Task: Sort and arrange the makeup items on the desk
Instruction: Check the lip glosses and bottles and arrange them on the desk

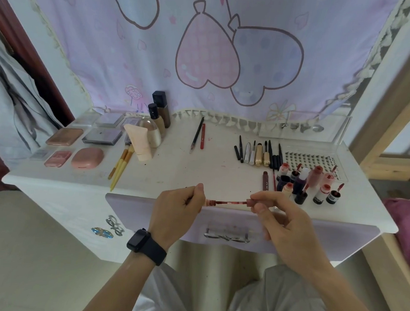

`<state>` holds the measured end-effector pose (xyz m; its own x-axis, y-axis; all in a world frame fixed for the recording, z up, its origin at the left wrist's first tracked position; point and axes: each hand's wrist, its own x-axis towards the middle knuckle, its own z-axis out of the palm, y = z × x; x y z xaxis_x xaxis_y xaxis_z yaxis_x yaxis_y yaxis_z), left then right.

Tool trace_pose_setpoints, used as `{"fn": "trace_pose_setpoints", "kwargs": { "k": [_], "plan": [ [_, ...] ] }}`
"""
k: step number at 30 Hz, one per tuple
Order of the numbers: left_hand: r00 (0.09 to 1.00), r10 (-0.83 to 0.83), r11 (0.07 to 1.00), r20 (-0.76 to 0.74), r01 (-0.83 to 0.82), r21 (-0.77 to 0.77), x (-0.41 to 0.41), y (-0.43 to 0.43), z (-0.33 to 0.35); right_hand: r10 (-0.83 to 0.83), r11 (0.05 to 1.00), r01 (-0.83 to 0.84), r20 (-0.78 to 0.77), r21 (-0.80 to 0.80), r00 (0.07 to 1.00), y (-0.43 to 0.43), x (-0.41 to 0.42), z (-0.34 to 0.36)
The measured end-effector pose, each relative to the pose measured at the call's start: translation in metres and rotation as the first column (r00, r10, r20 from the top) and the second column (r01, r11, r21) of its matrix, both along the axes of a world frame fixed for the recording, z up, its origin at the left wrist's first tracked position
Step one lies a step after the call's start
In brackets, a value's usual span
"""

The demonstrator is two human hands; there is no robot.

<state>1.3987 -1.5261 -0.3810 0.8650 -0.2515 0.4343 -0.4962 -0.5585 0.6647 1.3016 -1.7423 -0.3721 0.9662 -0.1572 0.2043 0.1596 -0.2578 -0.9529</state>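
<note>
Fig. Head view. A lip gloss was held level over the near edge of the bench, above the drawer front, its long axis running left–right. The left hand, w/ a dark watch on the wrist, kept a closed grip on the left end, fingers and thumb curled round it. The right hand pinched the right end betw. thumb and forefinger. A thin red stem spanned the gap betw. the two grips, so the piece looked part-drawn, prob. to be closed along that same axis. The cluster of small red bottles stood at the near right of the bench, just beyond the right hand, which was the nearer hand to it. The row of pencils and tubes lay farther back. Hidden: the body inside the left grip and most of the end piece behind the right fingers. Which end was the cap could not be told for certain; labels too small to read.
</note>
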Motion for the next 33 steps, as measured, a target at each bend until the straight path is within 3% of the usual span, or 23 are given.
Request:
{"fn": "trace_pose_setpoints", "kwargs": {
  "k": [9, 15, 18, 21, 26, 31, 33],
  "plan": [
    [0.998, 0.014, 0.996, -0.064, -0.02, -0.092, 0.003, -0.003, -0.006, -0.048, 0.998, 0.046, -0.056, -0.034, 0.997, 0.0, -0.004, 0.0],
    [0.947, -0.005, 0.973, -0.322, -0.07, -0.221, 0.004, -0.003, -0.003, -0.119, 0.955, 0.149, -0.127, 0.257, 0.985, 0.004, -0.011, -0.007],
    [0.776, -0.205, 0.87, -0.596, -0.134, -0.474, 0.005, -0.009, 0.003, -0.067, 0.837, 0.182, -0.234, 0.516, 0.97, 0.01, -0.012, -0.013],
    [0.661, -0.376, 0.776, -0.649, -0.159, -0.611, 0.006, -0.015, 0.003, 0.002, 0.708, 0.225, -0.32, 0.67, 0.947, 0.021, -0.011, -0.014],
    [0.731, -0.323, 0.812, -0.601, -0.112, -0.572, 0.005, -0.029, 0.008, 0.016, 0.591, 0.286, -0.366, 0.754, 0.931, 0.033, -0.005, -0.011],
    [0.818, -0.198, 0.914, -0.54, -0.045, -0.403, 0.011, -0.034, 0.011, 0.137, 0.344, 0.252, -0.314, 0.905, 0.94, 0.031, -0.009, -0.005],
    [0.833, -0.179, 0.939, -0.524, -0.015, -0.344, 0.015, -0.036, 0.013, 0.144, 0.315, 0.253, -0.31, 0.914, 0.94, 0.03, -0.01, -0.002]
  ]
}}
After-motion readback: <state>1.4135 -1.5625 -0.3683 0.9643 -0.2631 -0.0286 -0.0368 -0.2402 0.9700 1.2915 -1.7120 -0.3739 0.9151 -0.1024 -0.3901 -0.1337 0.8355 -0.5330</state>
